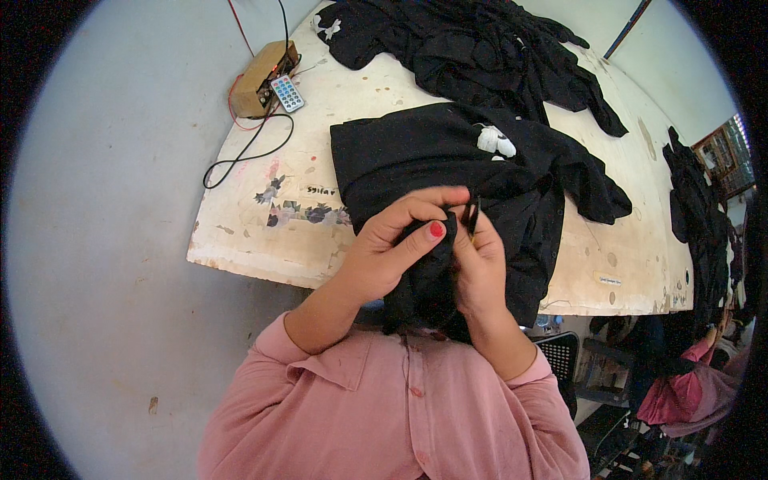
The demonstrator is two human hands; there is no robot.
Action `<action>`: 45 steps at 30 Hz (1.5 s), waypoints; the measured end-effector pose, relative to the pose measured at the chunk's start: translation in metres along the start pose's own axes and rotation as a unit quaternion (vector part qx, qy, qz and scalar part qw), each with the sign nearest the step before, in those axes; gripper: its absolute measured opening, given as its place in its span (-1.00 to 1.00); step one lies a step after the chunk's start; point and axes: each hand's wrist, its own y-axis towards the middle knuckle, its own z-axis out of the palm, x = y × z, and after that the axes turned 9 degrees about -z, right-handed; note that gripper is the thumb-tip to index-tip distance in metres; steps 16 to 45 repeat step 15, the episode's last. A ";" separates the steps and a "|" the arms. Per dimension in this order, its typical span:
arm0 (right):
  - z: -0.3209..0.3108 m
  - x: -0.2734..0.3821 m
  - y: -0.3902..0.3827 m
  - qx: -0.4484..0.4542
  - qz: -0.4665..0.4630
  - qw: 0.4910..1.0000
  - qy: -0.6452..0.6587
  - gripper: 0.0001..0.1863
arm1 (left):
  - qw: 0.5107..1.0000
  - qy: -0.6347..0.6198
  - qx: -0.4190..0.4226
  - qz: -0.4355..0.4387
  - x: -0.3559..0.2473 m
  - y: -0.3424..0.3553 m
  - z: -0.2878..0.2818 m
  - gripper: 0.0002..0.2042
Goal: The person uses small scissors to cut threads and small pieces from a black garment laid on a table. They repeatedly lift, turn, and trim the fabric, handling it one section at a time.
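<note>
A black garment (432,156) lies on the table, its near part gathered up into my hands over the table's front edge. My left hand (400,236) is closed, pinching a fold of the black cloth between thumb and fingers. Close against it, my right hand (482,252) is closed around small thread snips (472,214), with dark blades pointing up and a bit of yellow showing. The snips' handles are mostly hidden in the fingers. White tags (496,142) sit on the garment farther back.
The worn pale table (376,92) carries another pile of black garments (480,52) at the back. At its far left are a brown box (262,80) with wires and a white remote control (288,94). More black clothes (692,192) hang at right, near a person in pink (692,388).
</note>
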 end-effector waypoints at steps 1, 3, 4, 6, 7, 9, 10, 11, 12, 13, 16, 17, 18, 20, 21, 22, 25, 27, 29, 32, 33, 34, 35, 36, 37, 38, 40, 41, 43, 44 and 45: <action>0.006 0.002 -0.002 -0.035 0.029 0.999 0.028 -0.88 | 1.000 0.003 0.005 -0.001 0.003 -0.001 0.000 -0.87; -0.002 0.001 -0.003 0.022 0.003 1.000 -0.019 -0.84 | 1.000 0.023 -0.012 -0.001 0.002 -0.003 -0.002 -0.87; -0.009 -0.001 -0.003 0.050 -0.011 0.998 -0.043 -0.81 | 0.999 0.039 -0.030 -0.002 0.000 -0.004 -0.002 -0.88; -0.022 -0.003 0.004 0.073 -0.137 0.951 -0.269 -0.57 | 0.994 0.090 -0.063 -0.001 -0.003 -0.005 -0.005 -0.89; -0.027 0.004 0.006 0.094 -0.191 0.917 -0.338 -0.51 | 0.989 0.125 -0.076 0.001 -0.005 -0.006 -0.007 -0.89; -0.024 0.021 0.006 0.121 -0.235 0.879 -0.398 -0.45 | 0.978 0.183 -0.100 0.028 -0.008 -0.005 -0.008 -0.89; -0.022 0.027 0.005 0.139 -0.237 0.873 -0.404 -0.47 | 0.971 0.206 -0.111 0.054 -0.010 -0.003 -0.007 -0.89; -0.021 0.032 0.004 0.153 -0.240 0.865 -0.412 -0.49 | 0.963 0.227 -0.118 0.081 -0.011 -0.001 -0.007 -0.88; -0.020 0.037 0.004 0.168 -0.243 0.858 -0.420 -0.52 | 0.964 0.226 -0.115 0.084 -0.011 0.000 -0.006 -0.88; -0.017 0.041 0.005 0.165 -0.273 0.836 -0.446 -0.57 | 0.964 0.226 -0.112 0.087 -0.011 0.000 -0.006 -0.88; -0.021 0.044 0.004 0.175 -0.266 0.827 -0.463 -0.55 | 0.964 0.226 -0.108 0.090 -0.012 0.000 -0.005 -0.87; -0.021 0.044 0.004 0.175 -0.266 0.827 -0.463 -0.55 | 0.964 0.226 -0.108 0.090 -0.012 0.000 -0.005 -0.87; -0.021 0.044 0.004 0.175 -0.266 0.827 -0.463 -0.55 | 0.964 0.226 -0.108 0.090 -0.012 0.000 -0.005 -0.87; -0.021 0.044 0.004 0.175 -0.266 0.827 -0.463 -0.55 | 0.964 0.226 -0.108 0.090 -0.012 0.000 -0.005 -0.87; -0.021 0.044 0.004 0.175 -0.266 0.827 -0.463 -0.55 | 0.964 0.226 -0.108 0.090 -0.012 0.000 -0.005 -0.87; -0.021 0.044 0.004 0.175 -0.266 0.827 -0.463 -0.55 | 0.964 0.226 -0.108 0.090 -0.012 0.000 -0.005 -0.87; -0.021 0.044 0.004 0.175 -0.266 0.827 -0.463 -0.55 | 0.964 0.226 -0.108 0.090 -0.012 0.000 -0.005 -0.87; -0.021 0.044 0.004 0.175 -0.266 0.827 -0.463 -0.55 | 0.964 0.226 -0.108 0.090 -0.012 0.000 -0.005 -0.87; -0.021 0.044 0.004 0.175 -0.266 0.827 -0.463 -0.55 | 0.964 0.226 -0.108 0.090 -0.012 0.000 -0.005 -0.87; -0.021 0.044 0.004 0.175 -0.266 0.827 -0.463 -0.55 | 0.964 0.226 -0.108 0.090 -0.012 0.000 -0.005 -0.87; -0.021 0.044 0.004 0.175 -0.266 0.827 -0.463 -0.55 | 0.964 0.226 -0.108 0.090 -0.012 0.000 -0.005 -0.87; -0.021 0.044 0.004 0.175 -0.266 0.827 -0.463 -0.55 | 0.964 0.226 -0.108 0.090 -0.012 0.000 -0.005 -0.87; -0.021 0.044 0.004 0.175 -0.266 0.827 -0.463 -0.55 | 0.964 0.226 -0.108 0.090 -0.012 0.000 -0.005 -0.87; -0.021 0.044 0.004 0.175 -0.266 0.827 -0.463 -0.55 | 0.964 0.226 -0.108 0.090 -0.012 0.000 -0.005 -0.87; -0.021 0.044 0.004 0.175 -0.266 0.827 -0.463 -0.55 | 0.964 0.226 -0.108 0.090 -0.012 0.000 -0.005 -0.87; -0.021 0.044 0.004 0.175 -0.266 0.827 -0.463 -0.55 | 0.964 0.226 -0.108 0.090 -0.012 0.000 -0.005 -0.87; -0.021 0.044 0.004 0.175 -0.266 0.827 -0.463 -0.55 | 0.964 0.226 -0.108 0.090 -0.012 0.000 -0.005 -0.87; -0.021 0.044 0.004 0.175 -0.266 0.827 -0.463 -0.55 | 0.964 0.226 -0.108 0.090 -0.012 0.000 -0.005 -0.87; -0.021 0.044 0.004 0.175 -0.266 0.827 -0.463 -0.55 | 0.964 0.226 -0.108 0.090 -0.012 0.000 -0.005 -0.87; -0.021 0.044 0.004 0.175 -0.266 0.827 -0.463 -0.55 | 0.964 0.226 -0.108 0.090 -0.012 0.000 -0.005 -0.87; -0.021 0.044 0.004 0.175 -0.266 0.827 -0.463 -0.55 | 0.964 0.226 -0.108 0.090 -0.012 0.000 -0.005 -0.87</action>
